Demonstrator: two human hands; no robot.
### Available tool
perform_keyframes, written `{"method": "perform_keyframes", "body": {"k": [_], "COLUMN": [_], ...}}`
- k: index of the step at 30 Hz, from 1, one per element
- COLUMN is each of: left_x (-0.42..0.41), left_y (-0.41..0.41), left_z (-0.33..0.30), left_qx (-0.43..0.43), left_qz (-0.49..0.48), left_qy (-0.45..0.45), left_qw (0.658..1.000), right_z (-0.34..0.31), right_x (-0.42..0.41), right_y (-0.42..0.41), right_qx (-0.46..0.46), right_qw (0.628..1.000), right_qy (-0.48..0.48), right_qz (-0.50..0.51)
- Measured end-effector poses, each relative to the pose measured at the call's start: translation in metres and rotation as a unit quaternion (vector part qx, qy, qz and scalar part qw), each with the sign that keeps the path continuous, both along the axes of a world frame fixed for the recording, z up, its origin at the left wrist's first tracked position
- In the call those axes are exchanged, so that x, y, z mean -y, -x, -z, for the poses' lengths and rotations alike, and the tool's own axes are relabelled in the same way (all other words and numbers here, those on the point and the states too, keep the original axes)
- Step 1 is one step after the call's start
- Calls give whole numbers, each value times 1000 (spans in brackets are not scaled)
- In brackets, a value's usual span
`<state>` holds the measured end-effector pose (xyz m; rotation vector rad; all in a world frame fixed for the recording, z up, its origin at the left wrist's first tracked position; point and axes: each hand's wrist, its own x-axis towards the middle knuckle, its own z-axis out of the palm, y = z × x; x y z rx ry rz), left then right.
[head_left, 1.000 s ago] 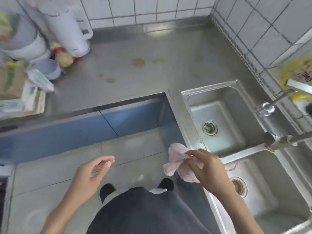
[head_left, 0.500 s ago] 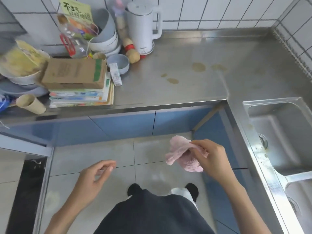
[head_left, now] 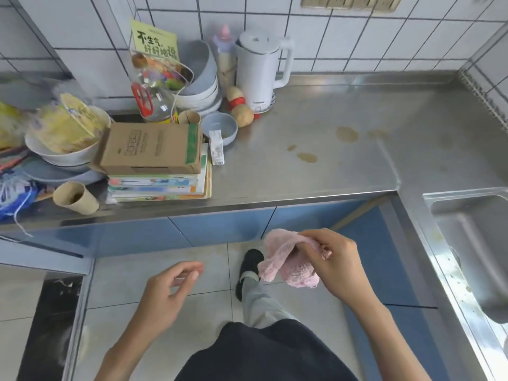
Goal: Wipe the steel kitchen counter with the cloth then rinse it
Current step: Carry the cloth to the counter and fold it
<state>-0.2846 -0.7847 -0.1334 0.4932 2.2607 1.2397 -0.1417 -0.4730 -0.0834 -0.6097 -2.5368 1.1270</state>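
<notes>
My right hand (head_left: 334, 266) holds a crumpled pink cloth (head_left: 288, 259) in front of me, above the floor and short of the counter's front edge. My left hand (head_left: 167, 295) hangs beside it, fingers loosely curled and apart, holding nothing. The steel counter (head_left: 343, 163) runs across the view and turns toward me on the right. Brownish stains (head_left: 347, 134) and smaller spots (head_left: 306, 157) mark its bare middle. The steel sink (head_left: 472, 243) is set into the right arm of the counter, partly cut off by the frame.
The counter's left half is crowded: a cardboard box (head_left: 154, 149) on stacked books, a white kettle (head_left: 261, 72), stacked bowls (head_left: 198, 86), an oil bottle (head_left: 154, 100), a paper cup (head_left: 75, 198) near the edge. Blue cabinet fronts (head_left: 220, 226) stand below. My foot (head_left: 248, 266) is on the tiled floor.
The view has swung left from the sink to the cluttered stretch of counter. My right hand kept hold of the pink cloth throughout. One foot has stepped forward.
</notes>
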Motion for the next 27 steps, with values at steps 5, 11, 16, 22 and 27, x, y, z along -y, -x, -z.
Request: {"method": "perform_keyframes", "body": {"k": [5,11,16,22,27], "left_x": [-25,-81,-134,-200,-258], "left_y": [48,113,163,211,249], "left_z": [-1,-15,-21,-31,-37], "left_qx": [-1,10,-6,-22,-41], "left_qz": [-9,-12,26,103,193], "left_qy": [5,-2,5,18,31], "left_qw": [1000,1000,1000,994,980], "right_z": [-2,-6,-7,-7,-16], "right_x": [-29,-87,-134,-173,-187], "right_y": [49,111,157,206,240], "right_qx": [-11,-4,-11,2,8], "right_qw": [1000,1000,1000,1000,1000], "right_qy": [20,27,-1,-12,-14], "right_qz": [1,3,7,6,-2]}}
